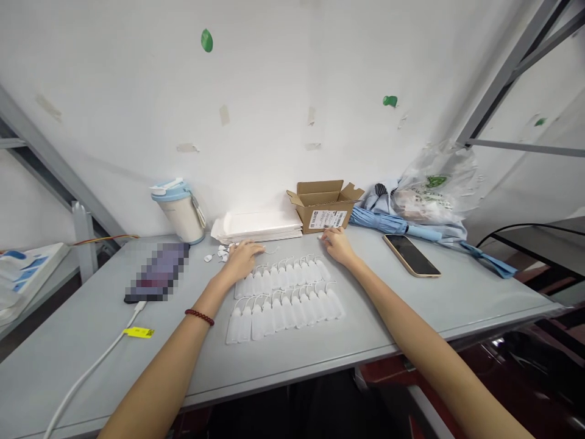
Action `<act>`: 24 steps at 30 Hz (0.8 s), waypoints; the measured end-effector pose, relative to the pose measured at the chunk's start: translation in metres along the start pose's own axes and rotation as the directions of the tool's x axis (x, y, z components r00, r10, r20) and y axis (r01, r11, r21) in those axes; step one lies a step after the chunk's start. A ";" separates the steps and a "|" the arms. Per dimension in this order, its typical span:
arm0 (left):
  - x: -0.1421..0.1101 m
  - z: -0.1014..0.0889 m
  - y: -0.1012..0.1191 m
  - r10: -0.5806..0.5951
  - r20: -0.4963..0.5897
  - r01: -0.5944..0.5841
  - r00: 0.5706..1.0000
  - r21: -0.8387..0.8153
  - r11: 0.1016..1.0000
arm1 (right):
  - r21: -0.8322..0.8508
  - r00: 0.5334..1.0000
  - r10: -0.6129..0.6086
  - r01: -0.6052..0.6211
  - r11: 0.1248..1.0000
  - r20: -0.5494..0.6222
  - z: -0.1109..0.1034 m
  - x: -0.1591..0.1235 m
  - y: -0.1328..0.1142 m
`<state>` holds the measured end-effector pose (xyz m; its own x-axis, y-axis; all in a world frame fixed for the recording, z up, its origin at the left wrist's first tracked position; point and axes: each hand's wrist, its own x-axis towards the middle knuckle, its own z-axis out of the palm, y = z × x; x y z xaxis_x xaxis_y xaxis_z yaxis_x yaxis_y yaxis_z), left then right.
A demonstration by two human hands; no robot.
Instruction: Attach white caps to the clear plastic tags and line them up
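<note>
My left hand (242, 259) rests palm down at the back of the tabletop, fingers spread, beside small white scraps (223, 252). A thin white string (273, 250) lies by its fingertips; whether it touches them I cannot tell. In front of the cardboard box (322, 204), my right hand (337, 246) lies on the table with its fingers loosely apart and no held object visible. Between my forearms are two rows of small translucent white bottle-shaped pieces, the back row (283, 277) and the front row (286, 313), each piece with a white string loop at its top.
A stack of white sheets or envelopes (260, 227) lies against the wall beside a tumbler (178, 210). At left, a phone (158, 272) has a white cable (98, 366). To the right are another phone (411, 255), a blue folded umbrella (388, 221) and a plastic bag (434, 189).
</note>
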<state>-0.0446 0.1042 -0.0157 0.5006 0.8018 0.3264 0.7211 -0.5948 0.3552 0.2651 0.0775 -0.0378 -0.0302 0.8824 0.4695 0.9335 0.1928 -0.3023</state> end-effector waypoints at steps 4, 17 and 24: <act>-0.003 -0.007 0.010 0.015 -0.154 -0.031 0.988 -0.096 0.995 | -0.018 0.998 0.062 -0.062 0.998 -0.021 -0.005 -0.005 -0.007; -0.022 -0.017 0.073 -0.243 -0.258 0.005 0.935 -0.677 0.736 | 0.457 0.990 -0.062 0.115 0.882 -0.130 -0.029 -0.028 -0.081; -0.021 -0.013 0.067 -0.305 -0.180 0.094 0.935 -0.706 0.702 | 0.336 0.964 -0.229 0.262 0.904 -0.137 -0.023 -0.038 -0.100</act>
<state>-0.0124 0.0467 0.0125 0.1621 0.9211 0.3541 0.2149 -0.3832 0.8983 0.1813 0.0149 -0.0062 -0.1940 0.7478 0.6350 0.7162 0.5503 -0.4292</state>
